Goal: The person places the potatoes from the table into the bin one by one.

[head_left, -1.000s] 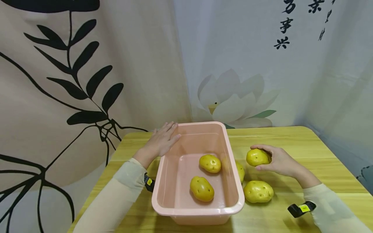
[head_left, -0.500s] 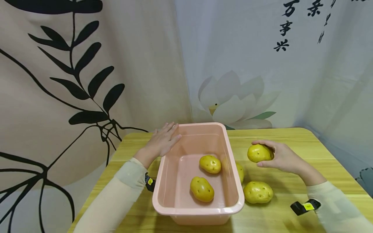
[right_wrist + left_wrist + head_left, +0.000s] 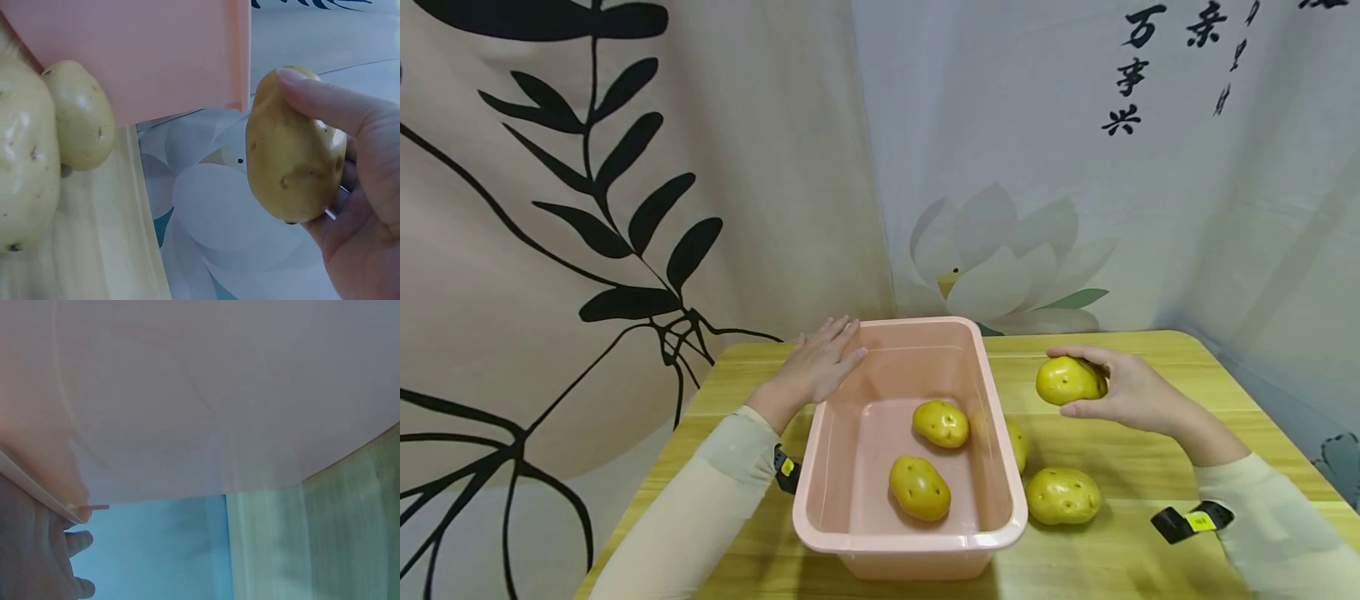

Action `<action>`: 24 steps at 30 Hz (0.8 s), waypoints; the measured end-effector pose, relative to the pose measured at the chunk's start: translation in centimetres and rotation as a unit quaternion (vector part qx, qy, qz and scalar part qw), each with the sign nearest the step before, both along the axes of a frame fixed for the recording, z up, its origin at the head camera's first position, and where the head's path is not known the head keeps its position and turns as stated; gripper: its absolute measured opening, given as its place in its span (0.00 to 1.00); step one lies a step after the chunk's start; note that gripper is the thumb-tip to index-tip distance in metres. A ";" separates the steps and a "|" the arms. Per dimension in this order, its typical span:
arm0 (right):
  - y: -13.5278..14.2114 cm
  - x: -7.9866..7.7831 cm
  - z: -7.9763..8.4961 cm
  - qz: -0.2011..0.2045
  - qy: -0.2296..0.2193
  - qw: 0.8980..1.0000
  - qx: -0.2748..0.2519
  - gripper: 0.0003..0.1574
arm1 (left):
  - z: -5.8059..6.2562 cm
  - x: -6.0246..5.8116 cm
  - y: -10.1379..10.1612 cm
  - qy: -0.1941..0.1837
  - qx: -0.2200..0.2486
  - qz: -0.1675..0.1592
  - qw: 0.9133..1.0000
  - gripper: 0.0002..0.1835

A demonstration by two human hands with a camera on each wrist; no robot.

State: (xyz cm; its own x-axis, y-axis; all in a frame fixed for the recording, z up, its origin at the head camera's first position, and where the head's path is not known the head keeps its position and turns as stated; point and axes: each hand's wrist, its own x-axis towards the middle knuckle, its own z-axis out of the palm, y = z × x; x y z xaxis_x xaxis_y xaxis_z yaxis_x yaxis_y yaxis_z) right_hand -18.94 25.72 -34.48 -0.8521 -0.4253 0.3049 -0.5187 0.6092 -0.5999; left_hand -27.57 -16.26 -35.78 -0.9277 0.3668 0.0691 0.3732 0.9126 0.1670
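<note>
My right hand [image 3: 1138, 396] grips a yellow potato [image 3: 1070, 380] between thumb and fingers, above the table to the right of a pink plastic basin [image 3: 910, 543]. In the right wrist view the held potato [image 3: 294, 150] is seen close up. My left hand [image 3: 815, 360] rests with straight fingers on the basin's far left rim. Two potatoes lie inside the basin, one nearer potato [image 3: 920, 488] and one farther potato [image 3: 941, 423]. Outside, against its right side, sit another potato [image 3: 1064, 496] and a potato partly hidden by the basin wall [image 3: 1018, 444].
The basin stands on a yellow wood-grain table [image 3: 1157, 500]. Behind the table's far edge hangs a printed curtain [image 3: 790, 167]. Each wrist carries a black strap; the right one is this wrist strap [image 3: 1193, 522].
My right hand has lifted the potato a little higher, slightly away from the table. The left hand, the basin and the other potatoes stay where they were.
</note>
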 end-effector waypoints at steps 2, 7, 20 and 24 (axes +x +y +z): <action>-0.2 -0.1 0.3 0.005 0.008 1.000 -0.001 0.43 | -0.1 -0.1 0.0 0.001 -0.001 0.000 1.000 0.35; 0.0 -1.2 0.1 0.011 0.024 1.000 0.001 0.44 | -0.2 -0.2 -0.1 -0.001 -0.006 0.001 1.000 0.40; -0.7 -2.8 1.6 0.028 0.044 0.999 0.012 0.43 | -0.1 -0.2 -0.1 0.000 -0.006 -0.001 1.000 0.36; -1.3 -2.8 2.3 0.037 0.039 0.998 0.011 0.41 | -0.2 -0.3 -0.1 0.002 -0.003 -0.002 1.000 0.35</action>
State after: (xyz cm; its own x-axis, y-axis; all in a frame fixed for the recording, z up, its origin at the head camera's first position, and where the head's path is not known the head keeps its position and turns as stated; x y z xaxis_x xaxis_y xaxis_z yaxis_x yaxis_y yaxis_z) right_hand -21.74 24.39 -32.14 -0.7919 -0.4940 0.3590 -0.6077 0.5795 -0.5431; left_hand -27.84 -16.39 -36.01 -0.9257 0.3717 0.0707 0.3783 0.9118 0.1596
